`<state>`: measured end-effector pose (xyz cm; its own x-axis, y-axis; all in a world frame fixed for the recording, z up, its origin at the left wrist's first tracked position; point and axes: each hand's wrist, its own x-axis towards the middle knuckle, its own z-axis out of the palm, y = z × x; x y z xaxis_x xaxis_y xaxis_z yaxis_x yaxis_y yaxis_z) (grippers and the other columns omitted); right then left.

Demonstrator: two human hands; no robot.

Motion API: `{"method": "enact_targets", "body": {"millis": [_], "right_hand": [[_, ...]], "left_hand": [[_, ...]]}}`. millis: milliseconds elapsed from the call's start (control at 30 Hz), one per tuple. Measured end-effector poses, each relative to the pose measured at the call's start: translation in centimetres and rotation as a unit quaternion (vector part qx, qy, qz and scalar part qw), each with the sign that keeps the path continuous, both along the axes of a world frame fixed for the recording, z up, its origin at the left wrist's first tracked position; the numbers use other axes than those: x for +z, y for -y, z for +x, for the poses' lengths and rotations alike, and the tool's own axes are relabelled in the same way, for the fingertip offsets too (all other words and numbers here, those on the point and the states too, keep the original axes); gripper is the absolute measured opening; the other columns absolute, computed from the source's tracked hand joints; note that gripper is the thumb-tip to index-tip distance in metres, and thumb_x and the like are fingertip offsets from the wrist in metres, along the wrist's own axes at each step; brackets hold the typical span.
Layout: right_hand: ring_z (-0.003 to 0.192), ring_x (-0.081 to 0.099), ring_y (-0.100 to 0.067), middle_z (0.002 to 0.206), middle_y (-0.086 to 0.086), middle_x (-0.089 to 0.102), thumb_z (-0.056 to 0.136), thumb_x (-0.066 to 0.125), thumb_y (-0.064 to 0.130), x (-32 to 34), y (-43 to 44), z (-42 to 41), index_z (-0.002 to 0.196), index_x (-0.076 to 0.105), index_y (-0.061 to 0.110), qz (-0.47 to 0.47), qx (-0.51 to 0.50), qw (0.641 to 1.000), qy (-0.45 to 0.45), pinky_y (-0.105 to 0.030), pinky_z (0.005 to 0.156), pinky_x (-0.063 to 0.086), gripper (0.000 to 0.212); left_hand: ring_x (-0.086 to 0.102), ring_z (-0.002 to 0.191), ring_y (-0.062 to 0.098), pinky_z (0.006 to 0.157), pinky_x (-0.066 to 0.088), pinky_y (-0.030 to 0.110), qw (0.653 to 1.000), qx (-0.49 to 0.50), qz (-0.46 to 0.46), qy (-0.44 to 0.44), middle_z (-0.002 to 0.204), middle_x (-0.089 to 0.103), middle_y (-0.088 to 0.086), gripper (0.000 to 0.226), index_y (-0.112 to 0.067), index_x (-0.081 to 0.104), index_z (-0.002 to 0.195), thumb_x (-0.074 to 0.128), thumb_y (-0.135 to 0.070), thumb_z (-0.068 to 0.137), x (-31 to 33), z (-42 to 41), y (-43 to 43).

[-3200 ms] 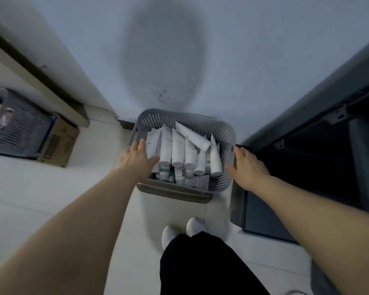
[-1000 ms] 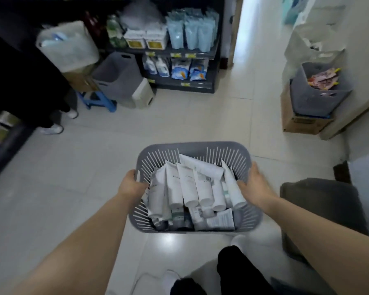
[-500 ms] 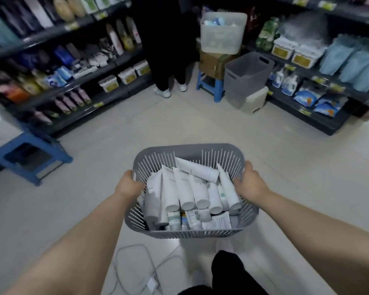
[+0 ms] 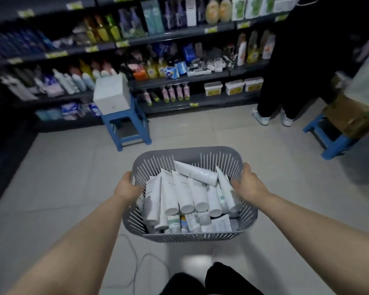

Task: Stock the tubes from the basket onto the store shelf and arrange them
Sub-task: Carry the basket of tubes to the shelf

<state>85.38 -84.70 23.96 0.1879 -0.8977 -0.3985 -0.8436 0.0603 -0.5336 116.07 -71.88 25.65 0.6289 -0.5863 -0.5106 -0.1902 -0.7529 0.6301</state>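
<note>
Now left hand (image 4: pixel 127 188) and right hand (image 4: pixel 248 184), each grip tight round the basket (image 4: pixel 185 150) of tubes (image 4: pixel 184 194)

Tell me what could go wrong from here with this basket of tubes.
1. A white cable lies on the floor near the feet: a trip hazard.
2. The blue stool carrying a white box stands before the shelf; the basket, gripped by the left hand and right hand, might bump it.
3. The tubes are piled loosely; tilting could spill some.
</note>
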Motion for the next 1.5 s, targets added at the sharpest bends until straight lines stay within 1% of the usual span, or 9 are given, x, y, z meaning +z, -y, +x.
{"method": "enact_targets", "body": {"millis": [100,267,500,600,800,933,1033,1233,1500], "right_hand": [[0.096,0.058,-0.037,0.111,-0.019,0.056,0.090,0.051,0.031,1.4,4.5,5.3,0.134,0.026,0.013,-0.015,0.053,0.998,-0.002,-0.036,0.071,0.042,0.053],[0.096,0.058,-0.037,0.111,-0.019,0.056,0.090,0.052,0.032,3.0,10.6,14.9,0.133,0.027,0.011,-0.038,0.119,0.992,0.002,-0.035,0.070,0.041,0.055],[0.106,0.057,-0.038,0.118,-0.020,0.058,0.093,0.050,0.032,3.4,17.2,31.4,0.135,0.031,0.009,-0.052,0.171,0.984,-0.001,-0.037,0.077,0.042,0.051],[0.106,0.057,-0.037,0.121,-0.019,0.058,0.095,0.049,0.032,3.6,19.1,38.7,0.134,0.032,0.009,-0.050,0.172,0.984,-0.005,-0.034,0.074,0.039,0.048],[0.107,0.057,-0.038,0.121,-0.019,0.058,0.094,0.050,0.030,4.3,23.2,50.5,0.132,0.030,0.009,-0.034,0.147,0.988,0.014,-0.038,0.078,0.045,0.048],[0.106,0.058,-0.038,0.120,-0.019,0.059,0.094,0.049,0.030,5.7,26.7,57.7,0.130,0.030,0.008,-0.049,0.140,0.989,0.026,-0.039,0.079,0.045,0.046],[0.108,0.058,-0.039,0.121,-0.022,0.058,0.094,0.050,0.032,6.2,29.9,63.1,0.128,0.033,0.005,-0.078,0.145,0.986,0.020,-0.039,0.079,0.044,0.046],[0.108,0.058,-0.039,0.120,-0.021,0.058,0.095,0.049,0.033,5.5,37.1,73.3,0.128,0.033,0.006,-0.056,0.129,0.990,0.020,-0.040,0.081,0.045,0.046],[0.097,0.060,-0.038,0.110,-0.020,0.061,0.096,0.048,0.032,6.4,44.9,83.1,0.127,0.031,0.007,-0.070,0.098,0.993,0.002,-0.039,0.071,0.046,0.043]], "left_hand": [[0.064,0.101,0.043,0.085,0.052,0.052,0.998,0.056,-0.013,0.014,0.118,0.061,0.018,0.061,-0.021,0.039,0.137,0.062,-0.015,0.081,0.7,3.9,1.2],[0.063,0.079,0.032,0.061,0.048,0.031,0.991,0.128,-0.042,0.011,0.099,0.063,0.011,0.045,-0.021,0.047,0.124,0.058,-0.007,0.082,1.8,10.8,3.3],[0.065,0.078,0.034,0.067,0.048,0.037,0.978,0.203,-0.045,-0.003,0.088,0.066,0.014,0.039,-0.020,0.050,0.107,0.064,-0.019,0.070,1.6,25.0,6.8],[0.068,0.085,0.035,0.076,0.055,0.046,0.979,0.199,-0.033,-0.007,0.092,0.068,0.014,0.040,-0.021,0.053,0.102,0.068,-0.025,0.066,1.7,32.4,9.0],[0.063,0.075,0.029,0.065,0.046,0.032,0.977,0.200,-0.072,0.016,0.084,0.065,0.009,0.034,-0.021,0.051,0.101,0.071,-0.022,0.074,3.9,44.7,14.0],[0.066,0.080,0.034,0.075,0.055,0.045,0.976,0.200,-0.082,0.033,0.083,0.064,0.010,0.034,-0.024,0.052,0.103,0.071,-0.021,0.075,5.1,52.1,17.7],[0.061,0.070,0.029,0.062,0.048,0.032,0.970,0.218,-0.103,0.018,0.084,0.066,0.010,0.034,-0.021,0.057,0.104,0.068,-0.018,0.072,5.5,57.6,21.0],[0.065,0.077,0.031,0.068,0.049,0.035,0.970,0.222,-0.103,-0.001,0.092,0.069,0.013,0.035,-0.022,0.057,0.095,0.065,-0.019,0.061,5.3,67.5,28.2],[0.066,0.090,0.030,0.076,0.053,0.035,0.975,0.184,-0.117,-0.035,0.102,0.066,0.011,0.050,-0.012,0.058,0.117,0.074,-0.006,0.070,6.0,78.8,38.2]]}}
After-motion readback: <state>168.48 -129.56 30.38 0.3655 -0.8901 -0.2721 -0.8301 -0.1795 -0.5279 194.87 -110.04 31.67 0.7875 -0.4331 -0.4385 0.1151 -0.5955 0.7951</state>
